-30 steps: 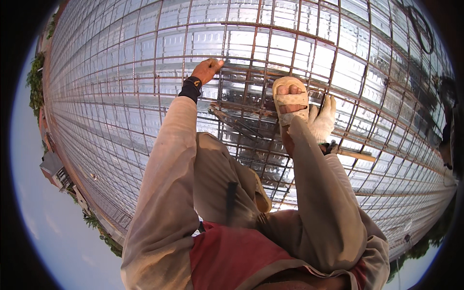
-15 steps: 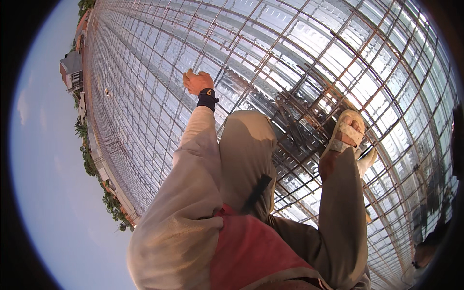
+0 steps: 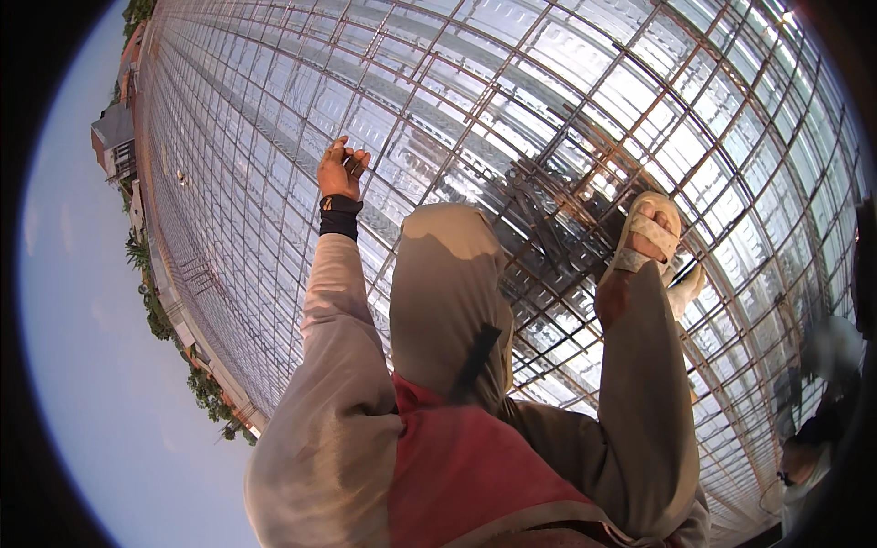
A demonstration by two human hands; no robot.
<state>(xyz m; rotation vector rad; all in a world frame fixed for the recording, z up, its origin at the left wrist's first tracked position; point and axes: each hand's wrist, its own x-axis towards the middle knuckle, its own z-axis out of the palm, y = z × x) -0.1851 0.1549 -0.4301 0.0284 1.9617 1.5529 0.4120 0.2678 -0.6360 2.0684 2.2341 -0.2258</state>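
Note:
My left hand (image 3: 343, 170), bare with a dark wristband (image 3: 340, 216), is raised over a grid of steel reinforcing bars (image 3: 429, 57). Its fingers are apart and loosely bent, and nothing shows in them. Just right of it is my bent knee (image 3: 448, 228) in tan trousers. No arm on my right side shows clearly. A pale, glove-like shape (image 3: 685, 290) sticks out beside my ankle; whether it is my right hand I cannot tell. My foot in a cream sandal (image 3: 654, 228) is on the bars.
Shiny ribbed metal decking (image 3: 493, 23) lies under the bars. Loose dark bar pieces (image 3: 539, 215) lie left of the sandal. A blurred dark shape, perhaps another person (image 3: 813, 438), is at the right edge. Beyond the slab's far left edge are trees (image 3: 206, 393) and a house (image 3: 114, 142).
My left hand has moved left and turned, its fingers going from curled in to loosely spread. The arm is straighter. The view has shifted slightly.

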